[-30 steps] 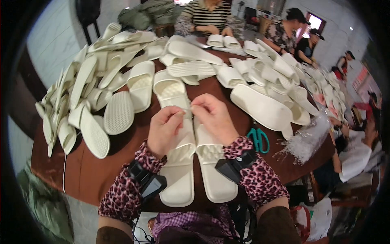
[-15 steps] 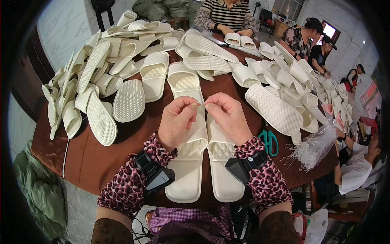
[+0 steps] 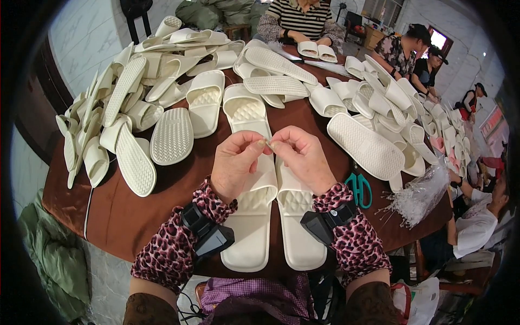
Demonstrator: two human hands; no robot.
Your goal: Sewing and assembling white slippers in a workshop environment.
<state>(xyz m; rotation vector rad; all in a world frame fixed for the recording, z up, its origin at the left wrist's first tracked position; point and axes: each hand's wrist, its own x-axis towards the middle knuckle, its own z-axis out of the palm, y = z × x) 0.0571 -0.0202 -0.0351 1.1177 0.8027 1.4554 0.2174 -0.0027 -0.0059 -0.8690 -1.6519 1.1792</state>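
Head view: your left hand [image 3: 235, 165] and right hand [image 3: 303, 162] each pinch thumb to forefinger, tips close together; I cannot tell on what. Beneath them two cream slippers [image 3: 246, 238] lie side by side, heels near the worktop's [image 3: 116, 216] near edge. One pair of scissors [image 3: 358, 186] sits rightward; bare room spreads toward the near-left edge.
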